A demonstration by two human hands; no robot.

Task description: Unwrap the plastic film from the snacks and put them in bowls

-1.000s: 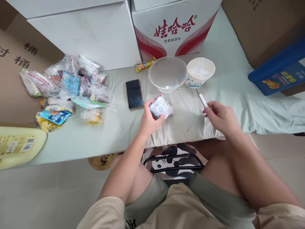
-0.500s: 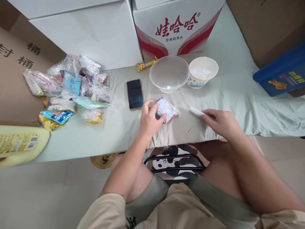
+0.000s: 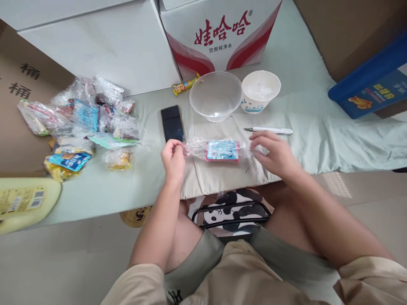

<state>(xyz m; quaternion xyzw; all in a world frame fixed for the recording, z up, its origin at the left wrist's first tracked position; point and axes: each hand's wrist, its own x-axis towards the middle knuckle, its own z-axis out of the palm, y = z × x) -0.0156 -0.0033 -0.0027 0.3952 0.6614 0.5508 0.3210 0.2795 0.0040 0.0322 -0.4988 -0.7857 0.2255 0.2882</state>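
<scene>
A small blue and pink snack packet (image 3: 223,150) lies on the cloth in clear, crinkled plastic that stretches out at both ends. My left hand (image 3: 173,160) is closed, pinching the left end of that plastic beside the phone. My right hand (image 3: 274,153) is at the right end of the plastic with thumb and index finger apart; whether it touches the plastic I cannot tell. Just beyond the right fingers lies a slim white pen-shaped tool (image 3: 272,130) with a grey pointed tip.
Behind the packet stand a clear plastic bowl (image 3: 216,95) and a white paper cup (image 3: 259,95). A dark phone (image 3: 172,123) and a yellow snack stick (image 3: 185,86) lie nearby. Wrapped snacks (image 3: 85,114) pile up at left. Boxes (image 3: 222,38) line the back; a blue container (image 3: 369,80) stands right.
My right hand has let go of the white tool, which now lies on the cloth. The packet has been turned and its plastic spread sideways, with my left hand now at its left end.
</scene>
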